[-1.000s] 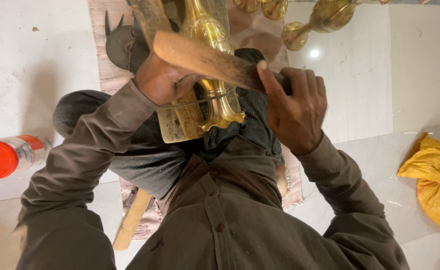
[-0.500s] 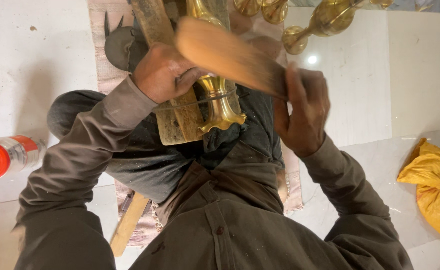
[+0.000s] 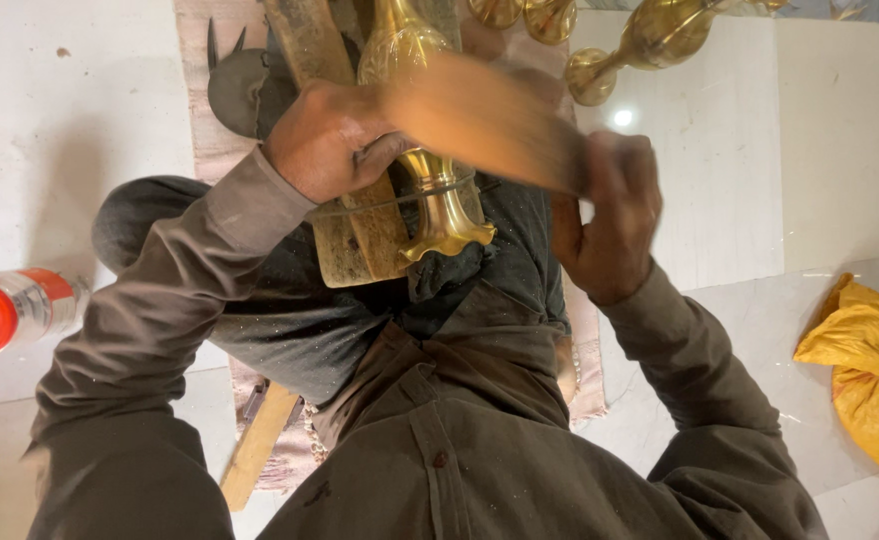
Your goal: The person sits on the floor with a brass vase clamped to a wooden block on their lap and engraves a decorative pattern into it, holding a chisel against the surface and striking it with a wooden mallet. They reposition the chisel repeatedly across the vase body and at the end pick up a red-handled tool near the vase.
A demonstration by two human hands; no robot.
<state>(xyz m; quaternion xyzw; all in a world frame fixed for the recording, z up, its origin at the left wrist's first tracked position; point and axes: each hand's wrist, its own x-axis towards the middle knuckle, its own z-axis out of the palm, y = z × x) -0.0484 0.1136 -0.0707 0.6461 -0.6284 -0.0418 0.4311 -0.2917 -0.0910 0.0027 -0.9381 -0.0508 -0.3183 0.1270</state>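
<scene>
Left hand (image 3: 335,140): we close it over the brass piece (image 3: 438,195) and the wooden block (image 3: 360,230) beneath it, pinning both against our lap.
Right hand (image 3: 610,225): we grip the near end of a flat wooden tool (image 3: 485,120); its far end is smeared with motion blur, so its exact shape there is unclear.
Brass piece: it lies lengthwise on the block between our knees, flared foot toward our body, neck pointing away.
Doing it well: we judge that the left hand must keep the brass from rolling, fingers clear of the tool's path, while the right wrist keeps the tool's face flat to the curve so it does not skid onto the knuckles.
Brass: smooth, polished, golden, with a waisted stem and a scalloped, trumpet-like foot.
Block: rough, worn, pale brown wood with scuffed edges.
Tool: plain warm-toned wood, broad and flat.
Cloth strip (image 3: 200,110): a dull pink mat under our legs on the pale stone floor (image 3: 60,120).
Nearby: more brass vessels (image 3: 650,40) lie ahead of us; a red-capped bottle (image 3: 10,312) lies to the left, a crumpled yellow bag (image 3: 865,370) to the right.
</scene>
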